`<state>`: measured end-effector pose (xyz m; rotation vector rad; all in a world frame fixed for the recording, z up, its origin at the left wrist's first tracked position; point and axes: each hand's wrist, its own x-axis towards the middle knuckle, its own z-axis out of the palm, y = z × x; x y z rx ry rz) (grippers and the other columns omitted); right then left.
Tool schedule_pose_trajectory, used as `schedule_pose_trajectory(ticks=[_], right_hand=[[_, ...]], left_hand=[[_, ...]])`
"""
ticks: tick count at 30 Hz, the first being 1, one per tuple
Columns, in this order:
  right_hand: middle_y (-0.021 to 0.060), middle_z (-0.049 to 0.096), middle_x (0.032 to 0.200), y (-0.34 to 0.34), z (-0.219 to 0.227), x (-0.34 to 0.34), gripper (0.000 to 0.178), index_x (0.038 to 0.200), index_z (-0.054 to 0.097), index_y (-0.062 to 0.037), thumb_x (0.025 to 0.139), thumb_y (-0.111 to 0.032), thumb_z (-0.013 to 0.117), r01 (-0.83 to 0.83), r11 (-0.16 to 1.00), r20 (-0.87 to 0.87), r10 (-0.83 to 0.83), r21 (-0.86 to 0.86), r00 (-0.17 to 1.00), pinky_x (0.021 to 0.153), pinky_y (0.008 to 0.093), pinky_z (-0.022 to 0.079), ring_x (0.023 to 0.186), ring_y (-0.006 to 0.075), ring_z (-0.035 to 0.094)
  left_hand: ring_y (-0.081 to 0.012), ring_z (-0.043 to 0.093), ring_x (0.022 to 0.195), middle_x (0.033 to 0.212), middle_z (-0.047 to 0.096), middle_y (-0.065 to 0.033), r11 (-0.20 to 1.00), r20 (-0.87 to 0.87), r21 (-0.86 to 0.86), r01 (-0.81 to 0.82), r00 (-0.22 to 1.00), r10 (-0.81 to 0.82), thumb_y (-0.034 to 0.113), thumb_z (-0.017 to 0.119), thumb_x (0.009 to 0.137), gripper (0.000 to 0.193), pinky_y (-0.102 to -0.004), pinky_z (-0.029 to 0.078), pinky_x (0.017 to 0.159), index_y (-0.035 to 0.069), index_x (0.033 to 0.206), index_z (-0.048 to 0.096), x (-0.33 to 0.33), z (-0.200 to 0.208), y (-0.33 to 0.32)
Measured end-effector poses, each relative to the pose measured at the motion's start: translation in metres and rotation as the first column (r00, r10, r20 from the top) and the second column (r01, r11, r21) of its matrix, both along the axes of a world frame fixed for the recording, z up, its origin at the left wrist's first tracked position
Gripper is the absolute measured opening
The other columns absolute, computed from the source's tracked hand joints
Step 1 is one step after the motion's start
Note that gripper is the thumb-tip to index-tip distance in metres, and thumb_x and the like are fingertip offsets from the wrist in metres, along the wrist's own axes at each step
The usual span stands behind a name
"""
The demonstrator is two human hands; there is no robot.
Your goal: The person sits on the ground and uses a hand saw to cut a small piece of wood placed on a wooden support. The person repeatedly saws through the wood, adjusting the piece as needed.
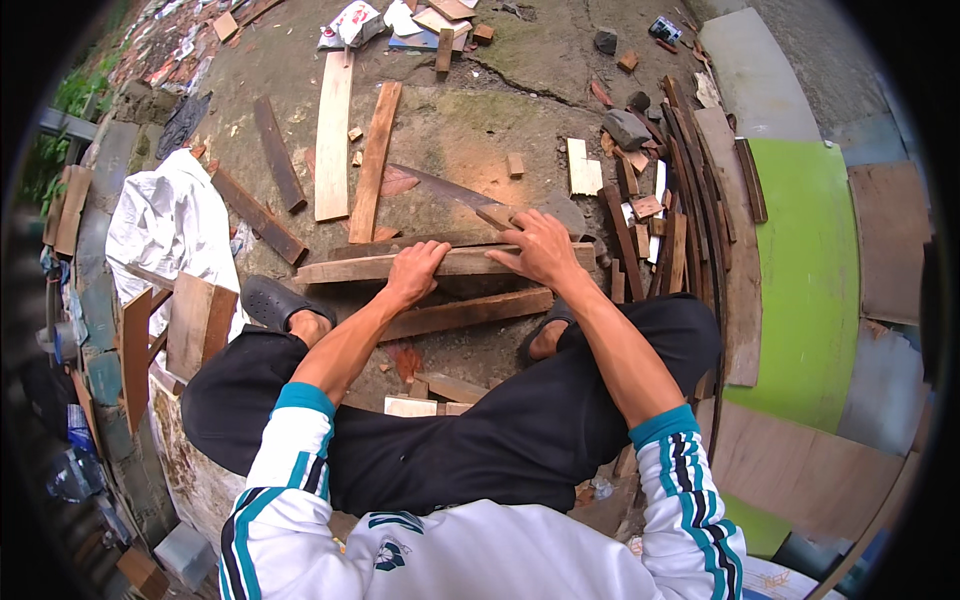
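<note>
A long wooden beam (345, 270) lies crosswise in front of me, above my feet. My left hand (415, 272) is closed over its middle, fingers curled across the top. Toward the right end, my right hand (545, 248) grips the same beam, thumb on the near side and fingers over the far side. A hand saw (440, 187) lies just beyond, its blade pointing to the upper left. Its brown handle end touches or nearly touches my right fingertips; the exact contact is hidden. Another beam (470, 314) lies nearer, between my feet.
Loose planks, including a pale board (333, 140) and a brown strip (375, 160), lie ahead on the concrete. At right are stacked dark strips (690, 190), stones (627, 130) and a green panel (805, 270). A white sack (170, 220) lies at left near upright wood pieces (195, 325).
</note>
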<state>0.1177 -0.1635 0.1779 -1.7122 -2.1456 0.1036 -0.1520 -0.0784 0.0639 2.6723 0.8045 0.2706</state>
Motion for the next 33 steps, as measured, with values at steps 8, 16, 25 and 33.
schedule_pose_trajectory(ticks=[8,16,25,33], right_hand=[[0.01,0.072,0.088,-0.025,0.153,0.027,0.019,0.096,0.081,-0.0042,0.091,-0.023,0.079,0.49,0.87,-0.562,-0.38,0.053,0.735,0.066,0.034,0.052,0.073,0.021,0.067],[0.0085,0.074,0.095,-0.101,0.143,0.067,0.019,0.104,0.079,-0.0002,0.094,-0.017,0.076,0.707,0.707,-0.689,-0.521,-0.017,0.504,0.079,0.0286,0.052,0.087,0.0155,0.069],[0.0114,0.076,0.087,-0.096,0.144,0.078,0.036,0.102,0.079,0.0012,0.092,-0.034,0.078,0.686,0.652,-0.743,-0.625,-0.325,0.242,0.076,0.0307,0.053,0.079,0.0167,0.069],[0.0112,0.077,0.089,-0.104,0.153,0.076,0.035,0.099,0.079,0.0012,0.094,-0.034,0.076,0.717,0.653,-0.789,-0.563,-0.243,0.246,0.077,0.0303,0.053,0.083,0.0171,0.071]], left_hand=[[-0.0317,0.062,0.113,0.115,0.063,-0.0085,1.0,-0.291,0.006,-0.015,0.957,0.016,0.009,0.069,0.082,0.049,-0.047,0.052,0.09,0.013,0.128,0.054,0.011,-0.023,0.021],[-0.036,0.063,0.118,0.122,0.065,-0.0145,0.99,-0.547,0.026,-0.14,0.827,0.131,0.013,0.061,0.093,0.03,-0.0536,0.049,0.098,0.013,0.123,0.056,0.056,-0.042,0.009],[-0.0442,0.07,0.099,0.106,0.07,-0.0264,0.993,-0.614,-0.003,-0.114,0.785,0.088,0.016,0.051,0.1,0.019,-0.0517,0.058,0.082,0.006,0.116,0.054,0.052,-0.029,0.017],[-0.0391,0.075,0.096,0.1,0.074,-0.0252,0.998,-0.65,-0.007,-0.064,0.758,0.044,0.011,0.068,0.087,0.028,-0.0453,0.061,0.078,0.0,0.111,0.057,0.049,-0.019,0.021]])
